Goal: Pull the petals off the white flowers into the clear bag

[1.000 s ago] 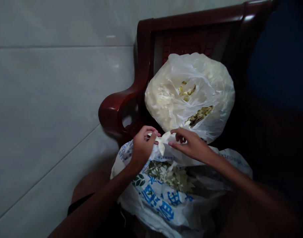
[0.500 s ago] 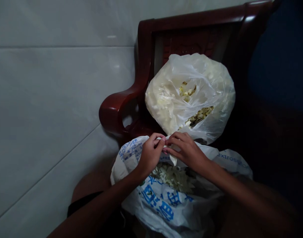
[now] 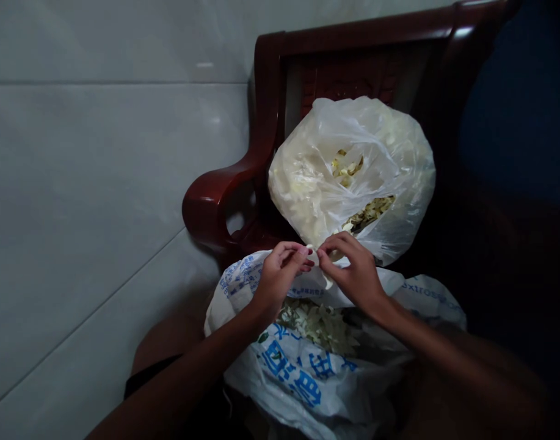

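My left hand point(image 3: 280, 274) pinches a small pale petal-like piece point(image 3: 309, 248) between thumb and fingertips. Just to its right, my right hand point(image 3: 353, 266) has thumb and forefinger pressed together close to that piece; what sits in this pinch is too small to make out. A curved pale strip point(image 3: 328, 281) hangs or drops below the fingers; I cannot tell which. Under both hands lies an open white woven sack point(image 3: 243, 281) with blue print. Inside it is a heap of pale, petal-like flower pieces point(image 3: 320, 327).
Beyond the sack, a translucent plastic bag point(image 3: 302, 177) full of pale and brownish pieces point(image 3: 374, 211) rests on a dark red wooden seat with a curved armrest point(image 3: 206, 195). A pale tiled wall point(image 3: 115, 171) stands on the left. The right side is dark.
My hands have drawn slightly apart, the right one shifting right. The pale piece that was between them now shows at my left fingertips, with a strip lower down.
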`<state>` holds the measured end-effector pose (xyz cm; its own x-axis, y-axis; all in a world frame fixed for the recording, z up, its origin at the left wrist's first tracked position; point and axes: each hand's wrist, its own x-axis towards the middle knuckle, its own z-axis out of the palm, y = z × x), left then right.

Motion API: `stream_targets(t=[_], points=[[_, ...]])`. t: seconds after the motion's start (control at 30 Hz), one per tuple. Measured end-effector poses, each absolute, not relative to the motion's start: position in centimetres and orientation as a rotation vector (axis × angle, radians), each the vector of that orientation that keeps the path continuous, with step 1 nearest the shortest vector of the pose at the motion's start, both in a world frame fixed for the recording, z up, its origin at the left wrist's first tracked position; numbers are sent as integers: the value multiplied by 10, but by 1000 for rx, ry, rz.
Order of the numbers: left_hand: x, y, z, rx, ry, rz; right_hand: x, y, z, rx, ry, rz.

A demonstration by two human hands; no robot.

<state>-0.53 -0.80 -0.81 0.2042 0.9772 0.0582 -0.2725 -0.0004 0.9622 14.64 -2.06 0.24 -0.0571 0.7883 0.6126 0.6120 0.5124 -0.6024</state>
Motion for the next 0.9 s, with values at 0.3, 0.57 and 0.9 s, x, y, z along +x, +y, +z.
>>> stream_targets(t=[0.3, 0.57, 0.9], points=[[-11, -8, -12, 1249, 879, 1236, 138, -22, -5, -1109, -1735, 340], [-12, -8, -10, 1240, 878, 1259, 137, -21, -6, -1075, -1713, 324], [-15, -12, -9, 1434, 1031, 1298, 139, -18, -11, -1063, -1690, 447]])
